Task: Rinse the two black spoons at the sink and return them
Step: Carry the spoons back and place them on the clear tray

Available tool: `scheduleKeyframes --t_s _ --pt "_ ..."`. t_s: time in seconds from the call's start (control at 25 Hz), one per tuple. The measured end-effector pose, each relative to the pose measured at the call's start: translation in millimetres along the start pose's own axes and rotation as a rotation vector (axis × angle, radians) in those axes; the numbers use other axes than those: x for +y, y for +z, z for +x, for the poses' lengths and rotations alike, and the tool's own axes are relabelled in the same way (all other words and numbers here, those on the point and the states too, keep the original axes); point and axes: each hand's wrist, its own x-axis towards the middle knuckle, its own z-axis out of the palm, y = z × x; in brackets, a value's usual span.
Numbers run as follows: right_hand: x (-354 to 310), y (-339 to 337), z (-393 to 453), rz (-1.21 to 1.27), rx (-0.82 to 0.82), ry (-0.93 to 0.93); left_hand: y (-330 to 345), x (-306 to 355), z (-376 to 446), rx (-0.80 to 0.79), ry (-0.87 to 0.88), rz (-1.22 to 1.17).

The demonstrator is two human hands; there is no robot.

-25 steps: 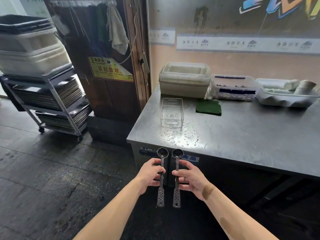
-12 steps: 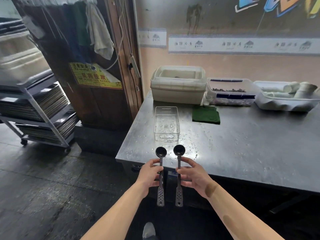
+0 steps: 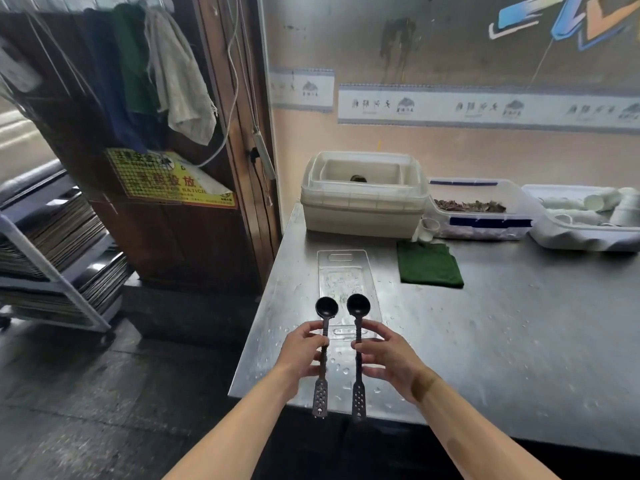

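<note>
Head view shows the left hand (image 3: 303,351) and right hand (image 3: 388,358) each clamped on one black spoon (image 3: 325,344) (image 3: 357,341), bowls toward twelve o'clock over the wet steel table (image 3: 519,341) beside the clear tray (image 3: 346,278), so rinsing looks done and only the return remains.

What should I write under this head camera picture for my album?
Two hands, left hand and right hand, each hold a black spoon above a clear tray.

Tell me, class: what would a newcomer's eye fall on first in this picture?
Two black spoons, held upright side by side at centre: the left spoon in the left hand, the right spoon in the right hand. Just behind them a clear plastic tray lies on the wet steel counter, with a green cloth to its right.
</note>
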Motion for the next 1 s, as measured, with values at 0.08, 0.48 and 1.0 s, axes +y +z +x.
scheduleKeyframes --t_s 0.08,0.48,1.0 --pt "-11 1 18 0.005 0.025 -0.001 -4 12 20 -0.009 -0.004 0.018" --pt "-56 -22 107 -0.026 0.110 0.041 10 55 117 -0.014 -0.028 0.093" --pt "-86 -20 236 -0.095 0.308 0.177 57 73 224 0.200 -0.210 0.117"
